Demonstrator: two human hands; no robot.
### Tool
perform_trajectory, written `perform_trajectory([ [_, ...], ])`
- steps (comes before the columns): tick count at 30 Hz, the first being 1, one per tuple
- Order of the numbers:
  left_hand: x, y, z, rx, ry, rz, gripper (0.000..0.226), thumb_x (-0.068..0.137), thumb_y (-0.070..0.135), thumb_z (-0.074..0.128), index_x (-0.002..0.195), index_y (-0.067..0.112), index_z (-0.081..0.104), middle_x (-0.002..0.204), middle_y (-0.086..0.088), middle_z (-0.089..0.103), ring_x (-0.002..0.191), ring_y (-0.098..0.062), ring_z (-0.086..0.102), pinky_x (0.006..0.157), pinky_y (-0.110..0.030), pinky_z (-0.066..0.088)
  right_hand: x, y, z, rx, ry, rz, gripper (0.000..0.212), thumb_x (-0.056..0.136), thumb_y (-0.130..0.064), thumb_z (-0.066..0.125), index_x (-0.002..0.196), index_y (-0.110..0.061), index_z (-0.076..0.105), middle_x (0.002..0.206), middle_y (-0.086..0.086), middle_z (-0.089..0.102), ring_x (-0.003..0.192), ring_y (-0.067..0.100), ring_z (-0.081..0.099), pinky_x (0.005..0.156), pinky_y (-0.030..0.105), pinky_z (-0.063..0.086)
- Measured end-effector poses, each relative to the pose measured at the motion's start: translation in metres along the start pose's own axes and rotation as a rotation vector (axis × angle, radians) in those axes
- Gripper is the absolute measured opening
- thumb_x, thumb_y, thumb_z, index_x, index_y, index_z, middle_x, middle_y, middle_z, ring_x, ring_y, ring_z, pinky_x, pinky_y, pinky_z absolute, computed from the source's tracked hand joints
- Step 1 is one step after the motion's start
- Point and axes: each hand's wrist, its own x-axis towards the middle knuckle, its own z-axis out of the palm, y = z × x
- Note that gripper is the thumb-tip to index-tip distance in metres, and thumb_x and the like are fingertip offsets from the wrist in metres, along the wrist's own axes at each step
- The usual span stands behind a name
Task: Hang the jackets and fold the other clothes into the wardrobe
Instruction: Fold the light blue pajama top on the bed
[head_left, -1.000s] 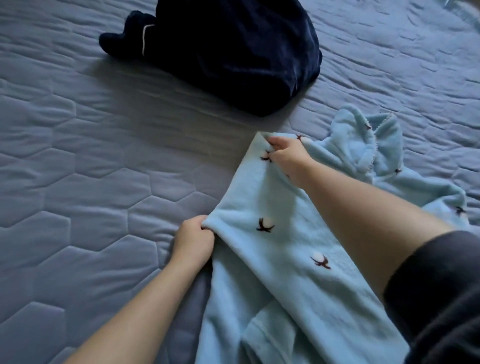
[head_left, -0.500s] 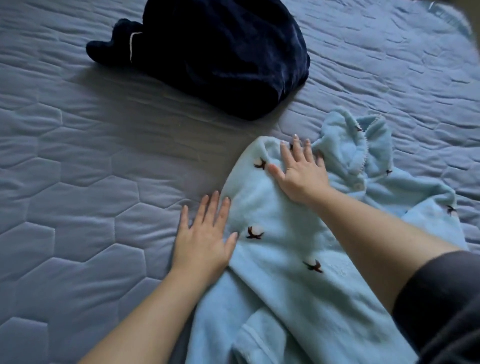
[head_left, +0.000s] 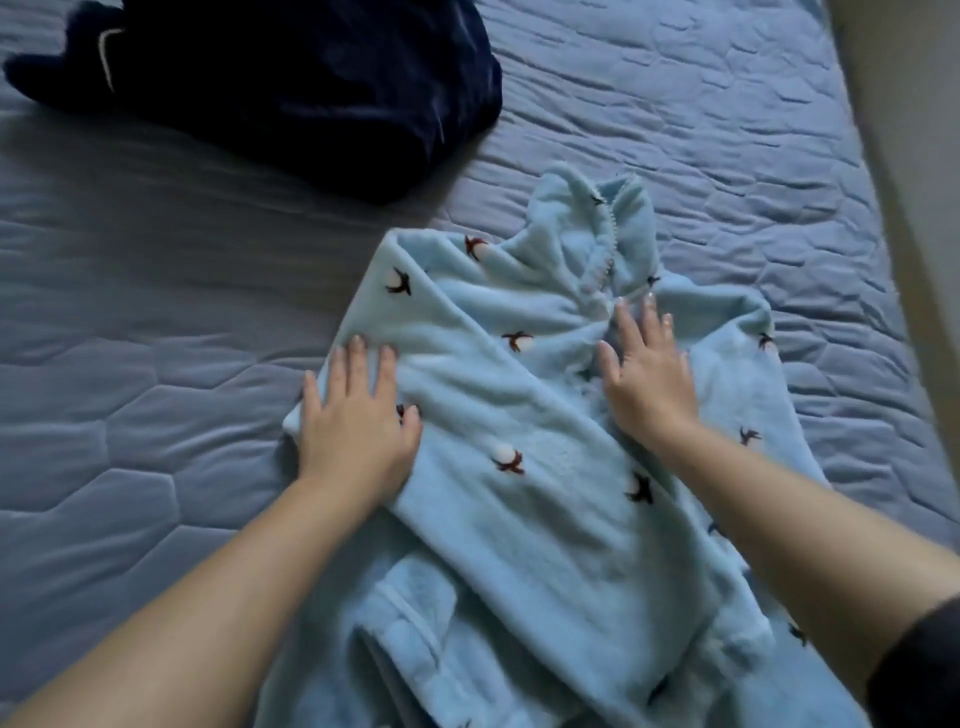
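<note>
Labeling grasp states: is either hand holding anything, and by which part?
Nothing is held. The left hand lies flat on the folded edge of the blue fleece garment; the right hand lies flat near its collar.

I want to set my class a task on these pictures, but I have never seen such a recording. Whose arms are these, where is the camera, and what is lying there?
There is no machine here: a person works with two bare hands. The camera sits on the person's head and looks forward and down, so the arms come in from the bottom edge. The surface is a blue-grey quilted bed cover. On it lies a light blue fleece garment with small dark motifs, one side folded over. The left hand and the right hand both lie flat on it, fingers straight, pressing it down. Nothing is gripped. Farther back on the left lies a bunched navy garment, touched by neither hand.
</note>
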Motion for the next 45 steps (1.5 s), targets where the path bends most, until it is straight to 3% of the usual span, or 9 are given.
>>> perform_trajectory([
  [6, -0.087, -0.006, 0.005, -0.022, -0.08, 0.049, 0.065, 0.096, 0.05, 0.015, 0.152, 0.023, -0.002, 0.16, -0.002, -0.011, 0.147, -0.02, -0.011, 0.116, -0.052, -0.002, -0.104, 0.069, 0.0, -0.019, -0.138, 0.026, 0.056, 0.1, -0.046, 0.024, 0.152, -0.035, 0.008, 0.162, -0.005, -0.007, 0.148, 0.02, -0.006, 0.117, 0.052, 0.003],
  [11, -0.155, -0.008, -0.002, -0.094, -0.286, -0.016, 0.069, 0.096, 0.053, 0.029, 0.153, 0.025, 0.005, 0.161, 0.001, -0.01, 0.147, -0.016, -0.008, 0.118, -0.046, 0.007, -0.175, 0.092, -0.001, 0.086, -0.262, 0.155, 0.054, 0.101, -0.044, 0.028, 0.152, -0.035, 0.013, 0.162, -0.003, 0.001, 0.149, 0.02, 0.0, 0.115, 0.055, 0.009],
  [18, -0.214, 0.017, -0.011, -0.317, -0.123, -0.224, 0.044, 0.087, 0.039, 0.06, 0.122, 0.012, 0.055, 0.128, -0.008, 0.054, 0.121, -0.029, 0.048, 0.094, -0.047, 0.038, -0.263, 0.107, -0.005, 0.417, -0.267, 0.232, 0.04, 0.091, -0.024, 0.059, 0.129, -0.012, 0.049, 0.129, 0.006, 0.05, 0.124, 0.023, 0.045, 0.097, 0.034, 0.038],
  [22, -0.25, 0.006, 0.004, -0.357, -0.179, -0.427, 0.066, 0.083, 0.033, 0.068, 0.139, 0.016, 0.039, 0.151, -0.01, 0.028, 0.136, -0.032, 0.028, 0.103, -0.05, 0.035, -0.302, 0.13, -0.002, 0.26, -0.294, 0.476, 0.053, 0.089, -0.024, 0.061, 0.137, -0.012, 0.041, 0.147, 0.007, 0.033, 0.133, 0.028, 0.033, 0.105, 0.048, 0.035],
  [25, -0.285, -0.005, 0.008, -0.498, -0.225, -0.646, 0.084, 0.078, 0.032, 0.075, 0.145, 0.013, 0.029, 0.146, -0.017, 0.034, 0.129, -0.039, 0.039, 0.098, -0.05, 0.039, -0.333, 0.142, -0.005, 0.377, -0.309, 0.685, 0.071, 0.089, -0.027, 0.063, 0.148, -0.011, 0.026, 0.155, 0.011, 0.022, 0.139, 0.032, 0.026, 0.11, 0.048, 0.03],
  [32, -0.317, -0.042, -0.004, -0.624, -0.579, -0.74, 0.032, 0.081, 0.028, 0.074, 0.105, 0.008, 0.067, 0.102, -0.014, 0.068, 0.092, -0.031, 0.06, 0.078, -0.039, 0.046, -0.373, 0.173, -0.012, 0.604, -0.489, 0.899, 0.046, 0.085, -0.017, 0.067, 0.126, -0.001, 0.054, 0.125, 0.019, 0.06, 0.113, 0.036, 0.056, 0.096, 0.043, 0.046],
  [38, -0.335, -0.035, -0.046, -0.821, -0.504, -0.788, 0.024, 0.087, 0.016, 0.066, 0.109, 0.009, 0.06, 0.11, -0.015, 0.065, 0.089, -0.027, 0.06, 0.08, -0.039, 0.047, -0.385, 0.177, -0.054, 0.912, -0.605, 0.859, 0.033, 0.089, -0.012, 0.059, 0.121, -0.006, 0.057, 0.11, 0.012, 0.067, 0.096, 0.031, 0.066, 0.091, 0.049, 0.052],
  [42, -0.327, -0.028, -0.081, -1.045, -0.35, -0.764, 0.043, 0.09, 0.002, 0.057, 0.132, 0.008, 0.049, 0.124, -0.009, 0.056, 0.108, -0.031, 0.057, 0.092, -0.042, 0.045, -0.372, 0.173, -0.094, 1.116, -0.453, 0.751, 0.04, 0.09, -0.002, 0.054, 0.127, -0.016, 0.05, 0.116, 0.008, 0.065, 0.1, 0.027, 0.065, 0.081, 0.041, 0.054],
  [45, -0.294, -0.017, -0.118, -1.357, -0.209, -0.768, 0.031, 0.093, -0.004, 0.046, 0.118, 0.012, 0.056, 0.107, -0.007, 0.061, 0.083, -0.018, 0.064, 0.066, -0.024, 0.055, -0.334, 0.163, -0.131, 1.257, -0.317, 0.721, 0.045, 0.093, 0.0, 0.046, 0.128, -0.028, 0.047, 0.109, -0.002, 0.062, 0.088, 0.014, 0.063, 0.065, 0.025, 0.053],
])
